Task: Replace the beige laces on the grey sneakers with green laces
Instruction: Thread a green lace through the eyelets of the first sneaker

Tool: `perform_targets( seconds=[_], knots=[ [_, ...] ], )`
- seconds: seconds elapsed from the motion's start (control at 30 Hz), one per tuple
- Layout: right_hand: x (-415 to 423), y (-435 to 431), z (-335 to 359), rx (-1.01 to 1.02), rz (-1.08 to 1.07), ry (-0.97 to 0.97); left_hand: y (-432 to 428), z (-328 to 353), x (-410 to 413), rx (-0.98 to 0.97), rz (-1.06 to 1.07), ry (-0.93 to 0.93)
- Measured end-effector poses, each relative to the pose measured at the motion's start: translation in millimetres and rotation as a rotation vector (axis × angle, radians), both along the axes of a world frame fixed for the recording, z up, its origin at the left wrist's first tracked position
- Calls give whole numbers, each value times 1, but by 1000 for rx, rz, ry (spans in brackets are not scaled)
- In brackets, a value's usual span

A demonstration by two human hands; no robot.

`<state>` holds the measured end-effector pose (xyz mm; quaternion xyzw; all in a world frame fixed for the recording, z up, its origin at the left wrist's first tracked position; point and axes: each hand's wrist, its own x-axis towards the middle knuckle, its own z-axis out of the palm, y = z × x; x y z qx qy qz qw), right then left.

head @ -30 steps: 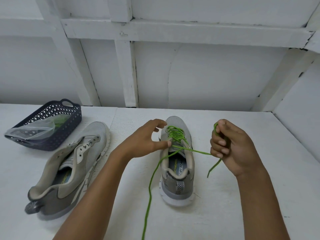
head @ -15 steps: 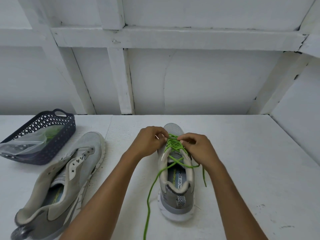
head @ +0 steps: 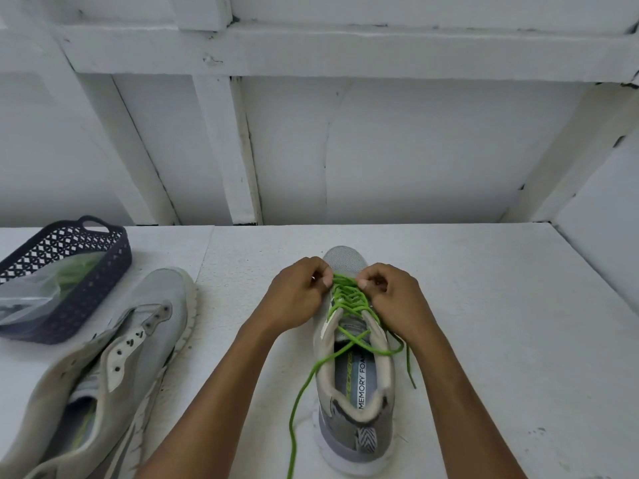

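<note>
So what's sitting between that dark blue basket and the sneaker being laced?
The second grey mesh sneaker, without laces, tipped over on the white table, as the head view shows.

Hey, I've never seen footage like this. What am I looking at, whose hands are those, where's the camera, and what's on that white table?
No machine here: one wide-angle camera sits on a person's head, looking forward and down, so the arms reaching in from below are that person's own. The left hand and right hand each pinch a green lace at the crossings near the toe of a grey sneaker, which stands on the white table with its heel towards the camera. The lace's loose ends trail off beside the shoe. To the left lies a second grey sneaker with bare eyelets and no lace. Behind it sits a dark basket holding a clear plastic bag with something green inside.
</note>
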<state>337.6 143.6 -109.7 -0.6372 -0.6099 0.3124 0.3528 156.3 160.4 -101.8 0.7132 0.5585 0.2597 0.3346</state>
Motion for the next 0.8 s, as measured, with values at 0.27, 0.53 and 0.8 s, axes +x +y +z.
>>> perform_targets(
  seconds=[0.27,0.53,0.8],
  knots=[
    [3,-2,0,-26,6,57,4,-2,-5,-55,-4,-134],
    [14,-9,5,-10,99,93,-4,8,-8,35,-51,-52],
    [8,-6,7,-56,129,-25,-7,9,-2,17,-96,-2]
  ],
)
